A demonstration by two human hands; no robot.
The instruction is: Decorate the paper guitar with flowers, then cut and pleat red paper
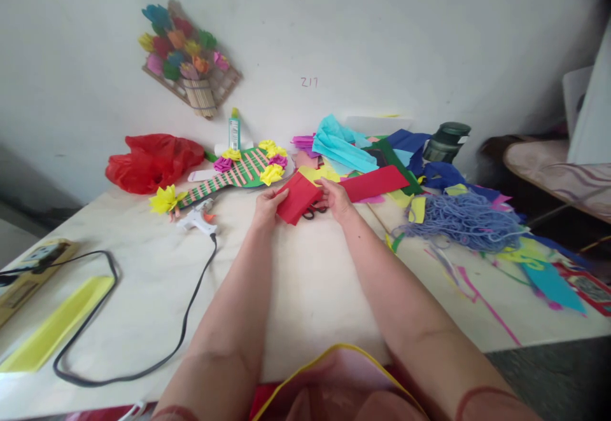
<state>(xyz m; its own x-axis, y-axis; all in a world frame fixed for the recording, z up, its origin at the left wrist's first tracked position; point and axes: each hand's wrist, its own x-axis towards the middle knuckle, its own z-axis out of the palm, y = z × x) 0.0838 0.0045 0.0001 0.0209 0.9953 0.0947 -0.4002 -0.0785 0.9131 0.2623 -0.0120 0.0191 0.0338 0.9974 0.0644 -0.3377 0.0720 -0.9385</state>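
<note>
Both of my hands hold a folded piece of red paper [296,197] just above the pale table [143,281]. My left hand [268,206] grips its left edge and my right hand [337,198] pinches its right side. Under the paper, black-handled scissors [312,213] lie on the table. A longer red paper strip [375,183] lies right of my right hand.
A white glue gun [198,219] with a black cord [181,338] lies to the left. Behind it are a green woven paper craft with flowers [236,172], a glue bottle [233,131] and a red plastic bag [153,161]. Coloured paper scraps [348,147] and blue yarn [465,220] crowd the right.
</note>
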